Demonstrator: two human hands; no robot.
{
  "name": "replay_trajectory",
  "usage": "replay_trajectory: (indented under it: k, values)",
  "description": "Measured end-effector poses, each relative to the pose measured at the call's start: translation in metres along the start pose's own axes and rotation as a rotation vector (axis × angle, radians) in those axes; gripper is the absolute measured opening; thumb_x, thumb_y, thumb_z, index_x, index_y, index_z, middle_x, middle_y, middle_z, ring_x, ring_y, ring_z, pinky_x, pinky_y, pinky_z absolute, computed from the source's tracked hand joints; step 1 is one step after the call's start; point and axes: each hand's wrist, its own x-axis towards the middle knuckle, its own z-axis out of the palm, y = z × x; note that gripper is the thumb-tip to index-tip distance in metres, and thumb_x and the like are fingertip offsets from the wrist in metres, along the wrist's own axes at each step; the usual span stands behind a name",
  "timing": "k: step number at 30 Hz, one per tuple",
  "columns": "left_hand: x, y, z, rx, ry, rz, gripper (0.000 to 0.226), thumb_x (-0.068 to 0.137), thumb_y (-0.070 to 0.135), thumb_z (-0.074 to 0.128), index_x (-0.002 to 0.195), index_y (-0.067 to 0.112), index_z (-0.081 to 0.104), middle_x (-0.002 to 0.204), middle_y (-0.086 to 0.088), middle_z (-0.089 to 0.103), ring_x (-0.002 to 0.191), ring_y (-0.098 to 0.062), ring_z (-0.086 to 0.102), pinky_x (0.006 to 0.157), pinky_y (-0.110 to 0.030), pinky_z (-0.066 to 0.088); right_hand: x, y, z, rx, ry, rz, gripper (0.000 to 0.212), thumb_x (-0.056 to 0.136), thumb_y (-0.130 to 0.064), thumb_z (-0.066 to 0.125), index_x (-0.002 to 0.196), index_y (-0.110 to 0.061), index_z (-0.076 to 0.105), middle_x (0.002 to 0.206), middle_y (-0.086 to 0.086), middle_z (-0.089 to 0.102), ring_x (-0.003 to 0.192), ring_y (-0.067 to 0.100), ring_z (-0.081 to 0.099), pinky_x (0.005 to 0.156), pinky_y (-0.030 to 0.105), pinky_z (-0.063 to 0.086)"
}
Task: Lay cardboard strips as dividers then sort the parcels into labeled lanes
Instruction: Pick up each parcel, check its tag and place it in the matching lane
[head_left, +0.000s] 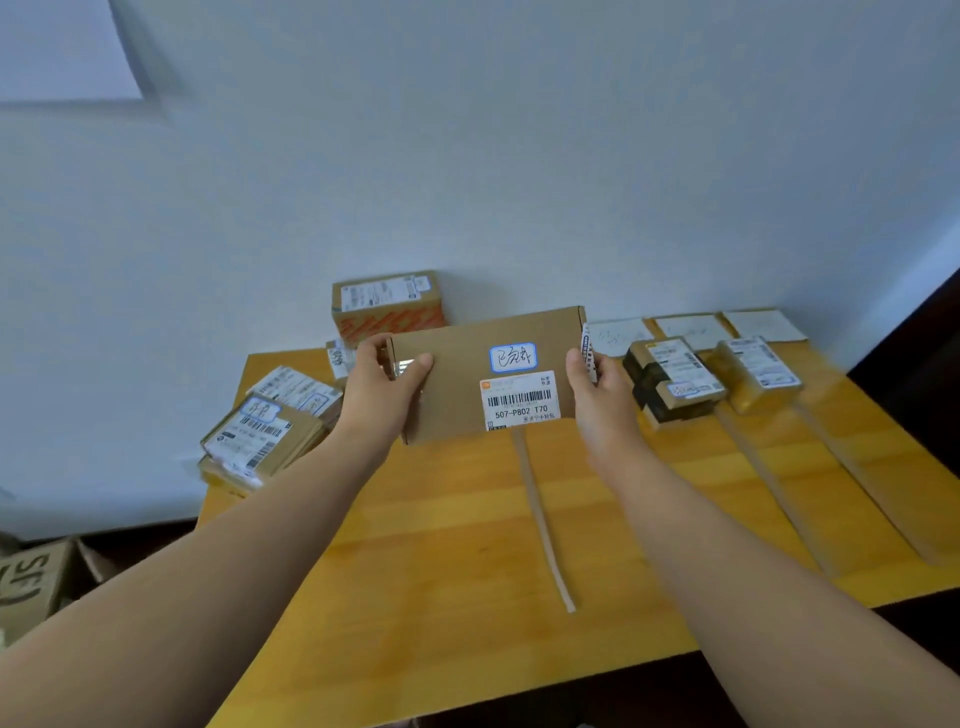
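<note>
Head view: left hand (382, 382) and right hand (597, 382) fingers clasp cardboard parcel's (467, 382) ends above table (441, 545).

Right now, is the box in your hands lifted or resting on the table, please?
Lifted: the left hand and right hand grip the box by its ends, its labelled face tilted toward the camera.

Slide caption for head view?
Left hand and right hand hold flat brown cardboard parcel over yellow wooden table with cardboard strips.
</note>
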Motion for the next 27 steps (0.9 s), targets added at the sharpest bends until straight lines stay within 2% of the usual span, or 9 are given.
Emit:
replay_trajectory:
  k: [2, 5, 9, 12, 16, 19, 21, 24, 27]
  values:
    - [0.001, 0.009, 0.002, -0.012, 0.010, 0.035, 0.055, 0.090, 0.035, 0.064, 0.137, 0.016, 0.043, 0.120, 0.002, 0.057, 0.104, -0.018, 0.058, 0.070, -0.020, 0.046, 0.001, -0.009, -0.002, 0.015, 0.021, -0.036, 0.027, 0.099, -0.039, 0.047, 0.113, -0.018, 0.052, 0.096, -0.007, 0.061, 0.084, 0.000, 0.056, 0.065, 0.018, 0.041]
    - [0.002, 0.021, 0.004, -0.027, 0.021, 0.052, 0.050, 0.091, 0.036, 0.062, 0.134, 0.016, 0.045, 0.115, 0.005, 0.057, 0.098, -0.013, 0.058, 0.062, -0.016, 0.042, 0.003, -0.018, -0.004, 0.025, 0.056, -0.081, 0.026, 0.099, -0.038, 0.046, 0.110, -0.015, 0.053, 0.091, -0.006, 0.060, 0.080, 0.004, 0.055, 0.063, 0.018, 0.040]
    - [0.008, 0.033, 0.007, -0.056, 0.004, 0.056, 0.050, 0.091, 0.043, 0.060, 0.130, 0.014, 0.051, 0.115, 0.000, 0.062, 0.089, -0.009, 0.061, 0.060, -0.022, 0.046, 0.008, -0.024, -0.007, 0.034, 0.083, -0.094, 0.034, 0.100, -0.040, 0.044, 0.116, -0.011, 0.053, 0.090, -0.008, 0.059, 0.080, 0.000, 0.054, 0.062, 0.018, 0.039]
    - [0.014, 0.045, 0.011, -0.042, -0.014, 0.097, 0.051, 0.090, 0.048, 0.059, 0.129, 0.016, 0.051, 0.111, 0.002, 0.062, 0.092, -0.013, 0.061, 0.064, -0.026, 0.047, 0.013, -0.030, -0.013, 0.023, 0.103, -0.098, 0.036, 0.100, -0.041, 0.042, 0.118, -0.012, 0.052, 0.090, -0.009, 0.059, 0.079, -0.003, 0.053, 0.061, 0.018, 0.037]
    - [0.019, 0.064, 0.026, -0.053, -0.047, 0.153, 0.047, 0.091, 0.045, 0.059, 0.128, 0.016, 0.051, 0.104, 0.008, 0.063, 0.092, -0.006, 0.061, 0.069, -0.018, 0.046, 0.019, -0.041, -0.028, 0.034, 0.156, -0.104, 0.037, 0.100, -0.041, 0.041, 0.120, -0.011, 0.052, 0.088, -0.010, 0.057, 0.078, -0.002, 0.052, 0.060, 0.019, 0.037]
    - [0.018, 0.077, 0.046, -0.057, -0.068, 0.174, 0.044, 0.092, 0.043, 0.057, 0.127, 0.017, 0.049, 0.096, 0.014, 0.057, 0.086, 0.001, 0.057, 0.065, -0.015, 0.043, 0.024, -0.048, -0.046, 0.026, 0.201, -0.117, 0.040, 0.100, -0.043, 0.041, 0.122, -0.011, 0.053, 0.100, -0.003, 0.061, 0.088, 0.006, 0.057, 0.064, 0.019, 0.039]
    - [0.014, 0.085, 0.063, -0.081, -0.093, 0.171, 0.042, 0.093, 0.043, 0.056, 0.127, 0.019, 0.047, 0.097, 0.013, 0.056, 0.084, 0.001, 0.056, 0.064, -0.016, 0.044, 0.028, -0.049, -0.060, 0.023, 0.226, -0.122, 0.041, 0.099, -0.045, 0.042, 0.122, -0.013, 0.054, 0.109, 0.002, 0.064, 0.101, 0.016, 0.060, 0.075, 0.026, 0.045]
    - [0.008, 0.095, 0.091, -0.125, -0.116, 0.158, 0.047, 0.094, 0.044, 0.054, 0.131, 0.016, 0.045, 0.101, 0.007, 0.057, 0.090, -0.006, 0.059, 0.070, -0.025, 0.049, 0.032, -0.051, -0.085, 0.053, 0.246, -0.111, 0.038, 0.098, -0.046, 0.044, 0.119, -0.016, 0.054, 0.113, 0.005, 0.065, 0.106, 0.021, 0.062, 0.091, 0.039, 0.050]
    - [0.000, 0.100, 0.123, -0.145, -0.125, 0.147, 0.049, 0.094, 0.045, 0.054, 0.131, 0.016, 0.046, 0.110, 0.002, 0.060, 0.096, -0.012, 0.061, 0.077, -0.029, 0.052, 0.036, -0.049, -0.119, 0.066, 0.249, -0.099, 0.036, 0.099, -0.043, 0.044, 0.118, -0.015, 0.054, 0.107, 0.003, 0.067, 0.099, 0.018, 0.064, 0.082, 0.033, 0.052]
